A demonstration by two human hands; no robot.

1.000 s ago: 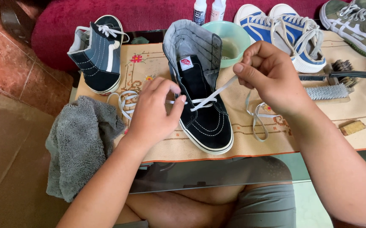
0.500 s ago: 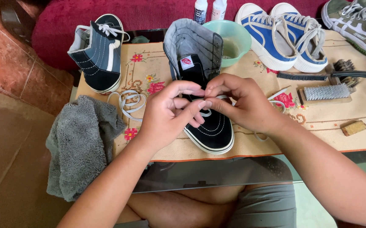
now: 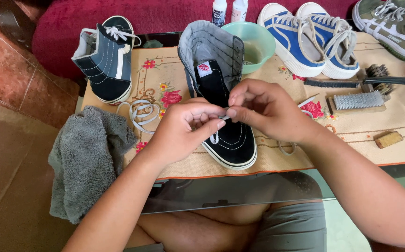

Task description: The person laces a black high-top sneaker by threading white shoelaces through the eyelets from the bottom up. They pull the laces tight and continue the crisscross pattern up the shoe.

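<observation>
Nearest, the left hand and right hand are meeting over the black high-top shoe, fingertips pinching together on the white lace above the toe. The lace looks liable to slip from so small a grip. Farther off, its loose end is trailing near the brush and could snag.

— How are your hands set?

— My left hand and right hand meet fingertip to fingertip, thumbs and forefingers pinched shut on a thin white lace.

— And the arms?

— Both forearms are bare and rise from below the pinch, left from the lower left, right from the lower right, wrists bent inward, remaining fingers curled loosely.
</observation>
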